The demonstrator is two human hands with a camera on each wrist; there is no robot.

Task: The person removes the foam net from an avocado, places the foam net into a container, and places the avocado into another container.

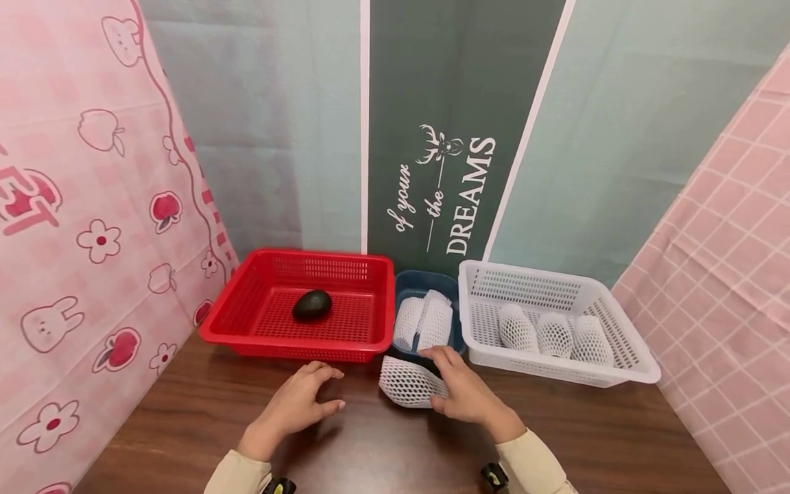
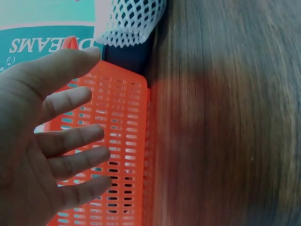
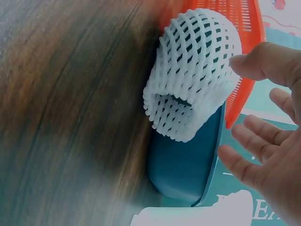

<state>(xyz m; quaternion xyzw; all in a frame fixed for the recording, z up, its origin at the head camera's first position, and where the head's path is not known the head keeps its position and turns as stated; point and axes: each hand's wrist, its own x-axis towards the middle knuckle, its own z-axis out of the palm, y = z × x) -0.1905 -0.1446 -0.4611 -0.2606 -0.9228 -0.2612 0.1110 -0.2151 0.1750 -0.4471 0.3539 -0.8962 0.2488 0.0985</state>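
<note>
Now both hands are free, the left hand [image 1: 301,399] poised fingers spread, the right hand [image 1: 465,394] loosely curved beside the netted bundle [image 1: 404,385] on the table [image 1: 370,456]: seemingly a pick-up step, probably calling for a gentle right-hand grip

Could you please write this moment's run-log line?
left hand: empty; right hand: by foam net on table; red basket: avocado; white basket: three nets

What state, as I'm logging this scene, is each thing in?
Red basket: upright
Dark fruit: bare, inside red basket
Blue bin: upright, holding white nets
White basket: upright, holding three netted pieces
Front net: bulging round something dark
Left hand: relaxed, holding nothing
Right hand: relaxed, at front net, contact unclear
</note>
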